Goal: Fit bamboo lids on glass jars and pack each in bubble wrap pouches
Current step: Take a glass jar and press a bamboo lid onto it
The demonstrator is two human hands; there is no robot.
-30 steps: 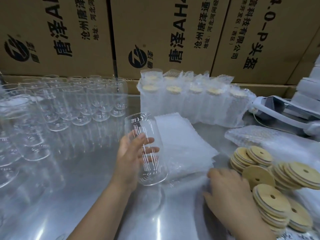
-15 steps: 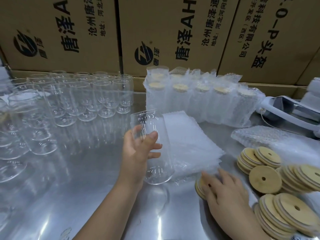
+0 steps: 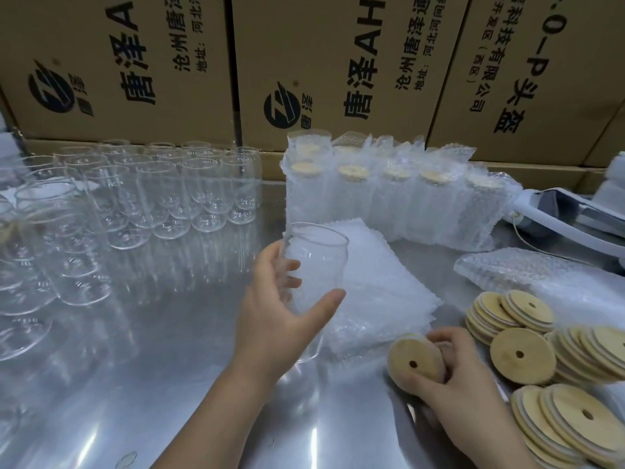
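My left hand [image 3: 280, 313] grips a clear glass jar [image 3: 316, 262], upright and slightly tilted, above the steel table [image 3: 152, 384]. To its right, my right hand [image 3: 453, 377] pinches a round bamboo lid [image 3: 414, 362] with a centre hole, held on edge near the table surface. More bamboo lids [image 3: 541, 353] lie in overlapping piles at the right. A stack of flat bubble wrap pouches [image 3: 378, 299] lies behind the jar. A row of packed jars in bubble wrap [image 3: 389, 198] stands further back.
Several empty glass jars [image 3: 152, 194] stand in rows at the left. Cardboard boxes [image 3: 338, 62] form a wall along the back. A white device with a handle [image 3: 568, 218] lies at the right edge, and more bubble wrap [image 3: 527, 275] lies beside the lids.
My right hand has picked a bamboo lid off the pile and carried it left toward the jar. The jar in my left hand has stayed in nearly the same place.
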